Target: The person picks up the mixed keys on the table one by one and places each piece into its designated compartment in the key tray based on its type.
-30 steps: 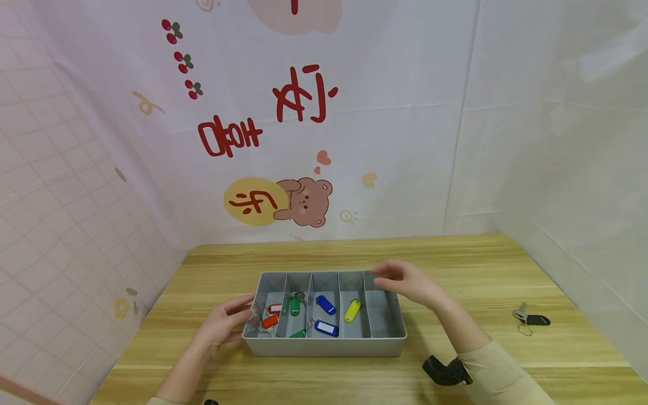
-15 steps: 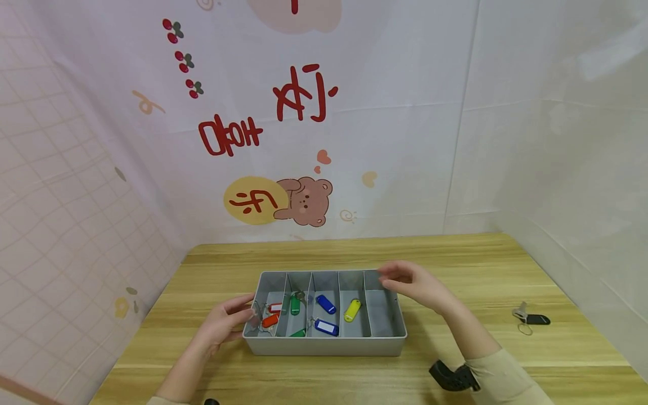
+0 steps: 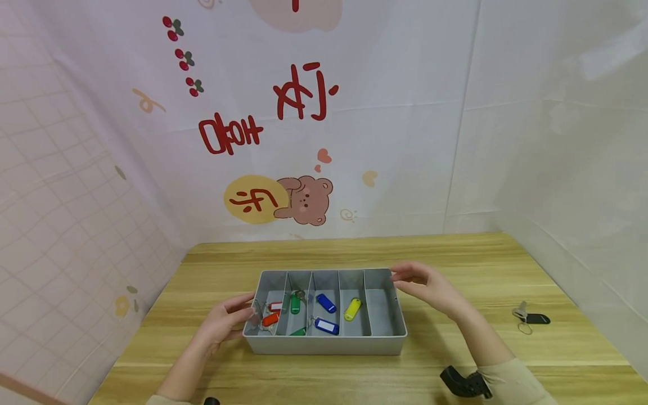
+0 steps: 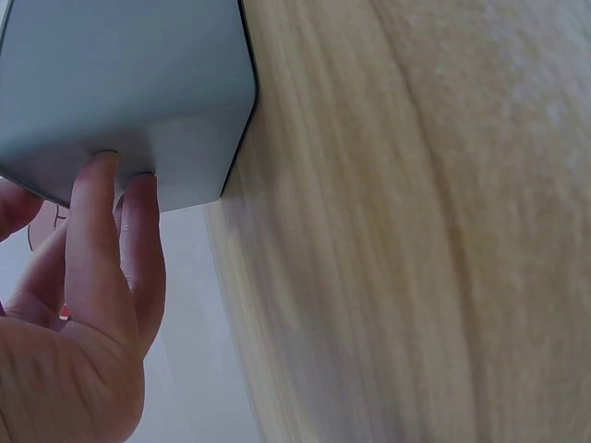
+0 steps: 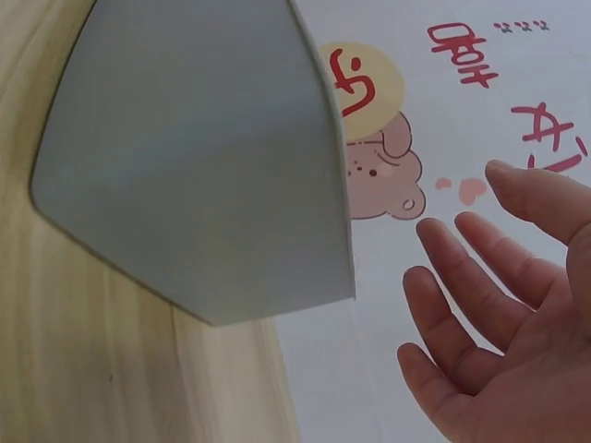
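Observation:
A grey divided organizer tray (image 3: pixel 324 345) stands on the wooden table. Its compartments hold key tags: red tags (image 3: pixel 270 320) at the far left, a green tag (image 3: pixel 295 304) with a key and another green one beside them, two blue tags (image 3: pixel 326 326), then a yellow tag (image 3: pixel 352 309). My left hand (image 3: pixel 220 323) holds the tray's left end, fingertips against the outer wall and thumb at the rim. Beside the far right corner is my right hand (image 3: pixel 427 287), fingers loosely bent with nothing in them; in the right wrist view they are apart from the tray wall (image 5: pixel 203 166).
A black key tag (image 3: pixel 538 319) with a key and ring lies toward the table's right side. White cloth (image 3: pixel 405 169) with printed drawings hangs behind and on both sides. A black strap mount (image 3: pixel 463 383) sits on my right wrist by the sleeve.
My right hand has moved rightward, from over the rightmost compartment to just beyond the tray's far right corner. The left hand, tray and tags stay where they were.

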`<state>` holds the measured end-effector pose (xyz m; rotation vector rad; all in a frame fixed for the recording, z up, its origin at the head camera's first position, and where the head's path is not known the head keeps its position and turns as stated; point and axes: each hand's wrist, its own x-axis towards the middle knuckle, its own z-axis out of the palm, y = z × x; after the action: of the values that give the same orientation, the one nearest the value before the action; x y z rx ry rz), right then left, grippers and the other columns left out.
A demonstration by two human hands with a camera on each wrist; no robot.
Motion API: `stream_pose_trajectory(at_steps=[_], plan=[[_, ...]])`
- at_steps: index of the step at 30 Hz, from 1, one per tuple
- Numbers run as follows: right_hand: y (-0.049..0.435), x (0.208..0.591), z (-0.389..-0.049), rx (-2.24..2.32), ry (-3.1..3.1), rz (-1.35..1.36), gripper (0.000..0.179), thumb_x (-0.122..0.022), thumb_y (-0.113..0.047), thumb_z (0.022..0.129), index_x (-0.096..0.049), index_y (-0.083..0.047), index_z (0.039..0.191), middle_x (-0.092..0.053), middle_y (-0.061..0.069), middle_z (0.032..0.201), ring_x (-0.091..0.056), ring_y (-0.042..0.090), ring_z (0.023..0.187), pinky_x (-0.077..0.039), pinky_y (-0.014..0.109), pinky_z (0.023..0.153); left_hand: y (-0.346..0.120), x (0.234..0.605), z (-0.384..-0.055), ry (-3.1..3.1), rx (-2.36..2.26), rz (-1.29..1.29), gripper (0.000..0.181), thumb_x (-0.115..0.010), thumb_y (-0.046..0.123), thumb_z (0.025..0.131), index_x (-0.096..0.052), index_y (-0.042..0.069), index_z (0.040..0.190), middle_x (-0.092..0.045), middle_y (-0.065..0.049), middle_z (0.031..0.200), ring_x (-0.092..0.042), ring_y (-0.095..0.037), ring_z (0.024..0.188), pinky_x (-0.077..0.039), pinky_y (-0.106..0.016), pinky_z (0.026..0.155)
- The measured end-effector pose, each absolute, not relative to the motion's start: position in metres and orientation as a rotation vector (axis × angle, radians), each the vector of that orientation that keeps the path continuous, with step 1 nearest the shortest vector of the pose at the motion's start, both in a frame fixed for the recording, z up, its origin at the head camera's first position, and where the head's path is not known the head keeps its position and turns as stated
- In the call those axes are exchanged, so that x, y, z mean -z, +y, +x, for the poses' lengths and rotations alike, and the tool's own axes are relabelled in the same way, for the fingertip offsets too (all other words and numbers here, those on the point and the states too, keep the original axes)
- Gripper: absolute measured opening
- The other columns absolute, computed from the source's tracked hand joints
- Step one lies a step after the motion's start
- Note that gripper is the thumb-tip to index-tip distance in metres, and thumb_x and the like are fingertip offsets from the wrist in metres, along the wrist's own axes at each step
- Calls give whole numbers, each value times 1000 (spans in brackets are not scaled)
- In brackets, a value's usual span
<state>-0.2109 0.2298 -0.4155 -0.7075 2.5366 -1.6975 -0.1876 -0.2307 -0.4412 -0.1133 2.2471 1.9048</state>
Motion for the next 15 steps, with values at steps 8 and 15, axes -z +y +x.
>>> stream_pose_trajectory(at_steps=[8,15], plan=[[241,420,-207,1702,2578,-687,34,-67,-13,95,-62,-1,127,-66,20,118,-62,14,104,-53,25,85,-231,441,-188,2246,-1901,-111,54,-63,7,95,-45,-6,144,-56,-28,131,-65,-33,103,-58,-47,79],[254,423,-205,1678,2631,-668,34,-68,-15,95,-62,-6,127,-66,15,121,-62,17,109,-53,26,87,-232,441,-188,2256,-1876,-81,55,-63,10,96,-44,-6,144,-56,-28,131,-65,-33,104,-58,-47,79]])
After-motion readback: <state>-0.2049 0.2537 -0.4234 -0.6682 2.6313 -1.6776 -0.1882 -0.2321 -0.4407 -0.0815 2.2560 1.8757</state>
